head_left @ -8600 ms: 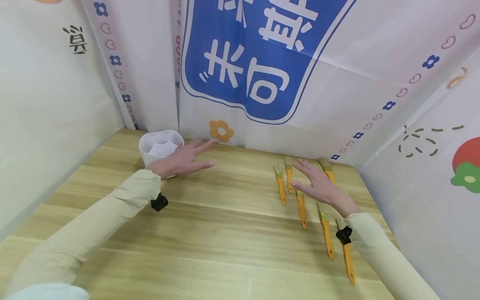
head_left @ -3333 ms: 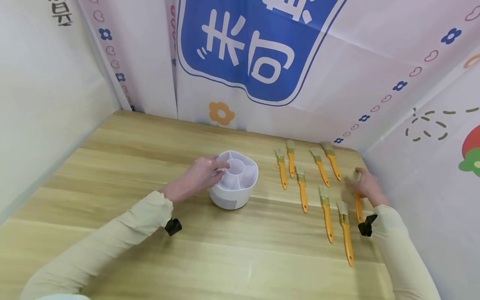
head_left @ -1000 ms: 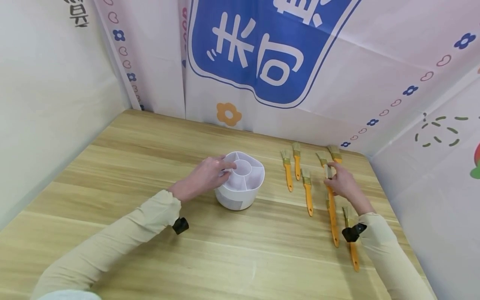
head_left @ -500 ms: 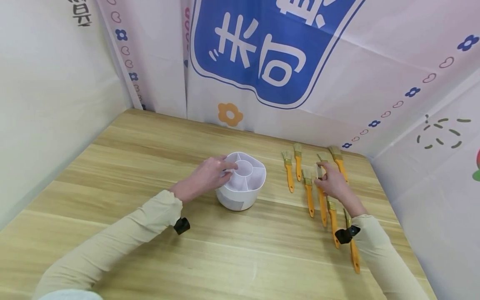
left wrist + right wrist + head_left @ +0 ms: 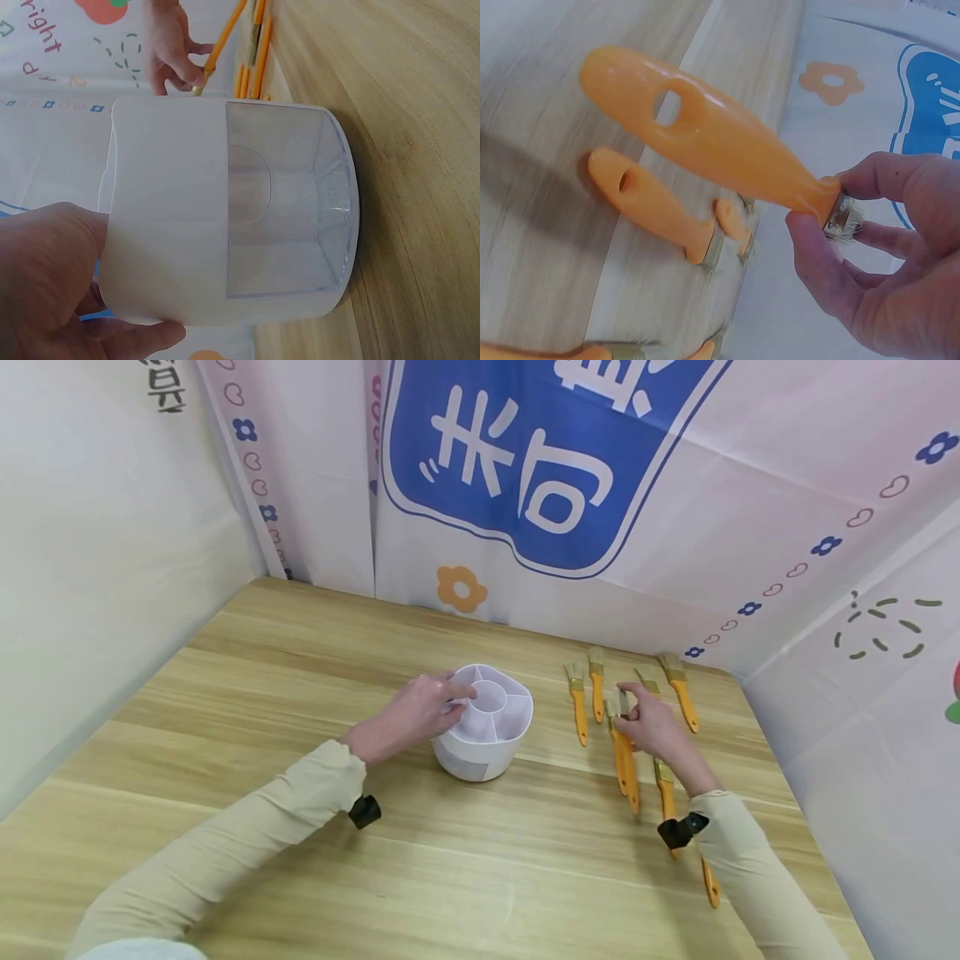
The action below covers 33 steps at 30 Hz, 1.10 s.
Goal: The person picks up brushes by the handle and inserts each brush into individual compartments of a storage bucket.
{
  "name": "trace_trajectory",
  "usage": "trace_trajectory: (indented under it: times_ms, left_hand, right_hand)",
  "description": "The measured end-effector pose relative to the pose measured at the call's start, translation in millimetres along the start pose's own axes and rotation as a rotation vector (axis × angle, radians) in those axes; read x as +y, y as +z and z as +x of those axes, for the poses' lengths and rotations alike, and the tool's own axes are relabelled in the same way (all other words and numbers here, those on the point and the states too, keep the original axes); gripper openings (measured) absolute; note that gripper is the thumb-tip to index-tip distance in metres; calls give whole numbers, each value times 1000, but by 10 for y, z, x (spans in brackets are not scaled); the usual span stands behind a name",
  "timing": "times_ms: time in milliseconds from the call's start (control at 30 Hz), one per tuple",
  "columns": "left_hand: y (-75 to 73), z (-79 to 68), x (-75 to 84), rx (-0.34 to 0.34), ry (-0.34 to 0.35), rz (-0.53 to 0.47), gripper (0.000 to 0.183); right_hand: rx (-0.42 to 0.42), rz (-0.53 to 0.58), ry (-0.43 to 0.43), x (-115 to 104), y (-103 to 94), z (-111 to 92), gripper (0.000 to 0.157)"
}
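At the middle of the table stands a white organizer [image 5: 476, 762] with a round centre cup and several compartments around it. My left hand [image 5: 412, 714] grips its near-left rim, fingers over the edge. The left wrist view shows the organizer's white wall [image 5: 169, 210] with a clear window [image 5: 285, 202]. To its right, my right hand [image 5: 656, 727] pinches a paintbrush [image 5: 632, 777] near its metal ferrule. In the right wrist view this paintbrush [image 5: 742, 150] is raised over the table, its orange handle pointing away from the palm and its bristles partly hidden by the fingers.
Several more orange-handled paintbrushes lie on the right, including one [image 5: 578, 710] nearest the organizer, another [image 5: 597, 685] behind it and one [image 5: 681, 697] toward the back corner. The wooden table [image 5: 315, 652] meets printed cloth walls [image 5: 300, 510] at the back and sides.
Earlier the organizer stood at the back left; it is now at the middle, held by the left hand. The right hand took a paintbrush at the far right and has carried it leftward.
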<state>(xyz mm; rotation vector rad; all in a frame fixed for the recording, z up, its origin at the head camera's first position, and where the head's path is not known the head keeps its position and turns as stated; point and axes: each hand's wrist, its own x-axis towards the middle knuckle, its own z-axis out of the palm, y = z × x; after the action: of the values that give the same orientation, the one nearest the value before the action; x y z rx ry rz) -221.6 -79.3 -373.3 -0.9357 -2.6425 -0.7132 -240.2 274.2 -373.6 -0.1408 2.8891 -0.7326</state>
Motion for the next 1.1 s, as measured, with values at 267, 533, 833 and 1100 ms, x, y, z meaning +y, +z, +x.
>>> trace_trajectory:
  times_ms: [267, 533, 833, 1100]
  left_hand:
    - [7, -3, -1, 2, -3, 10, 23]
    - [14, -5, -3, -9, -24, -5, 23]
    - [18, -5, -13, 5, -15, -12, 23]
    - [19, -4, -16, 0, -15, -17, 23]
  right_hand:
    - [18, 39, -57, -47, 46, 6, 62]
    - [9, 41, -64, -113, 72, 4, 62]
    - [18, 72, -66, -180, 96, 1, 62]
    - [56, 97, -69, -278, 117, 11, 61]
